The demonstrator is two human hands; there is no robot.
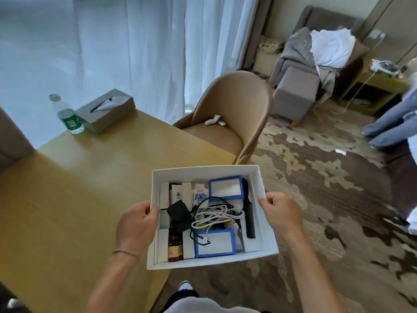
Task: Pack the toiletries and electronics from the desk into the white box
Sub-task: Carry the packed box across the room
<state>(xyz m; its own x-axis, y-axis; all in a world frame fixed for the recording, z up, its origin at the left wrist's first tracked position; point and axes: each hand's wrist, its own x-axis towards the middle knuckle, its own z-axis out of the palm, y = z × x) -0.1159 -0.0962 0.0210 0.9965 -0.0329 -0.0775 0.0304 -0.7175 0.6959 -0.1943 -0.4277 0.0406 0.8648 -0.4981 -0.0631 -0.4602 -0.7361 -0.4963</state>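
Both hands carry the white box (259, 190) off the desk's (90, 177) near corner, left hand (137, 224) and right hand (281, 213) each curled over a side wall. Inside: cables (214, 214), black charger (179, 213), comb (249, 213), bottles, blue-edged packs. Farther on the desk only a water bottle (67, 115) and tissue box (106, 109) show, so packing looks done.

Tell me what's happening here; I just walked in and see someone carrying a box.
A person holds the white box by its side walls, left hand and right hand, off the desk's edge. It already holds cables, a black comb, bottles and small boxes. A water bottle and a tissue box stand on the desk.
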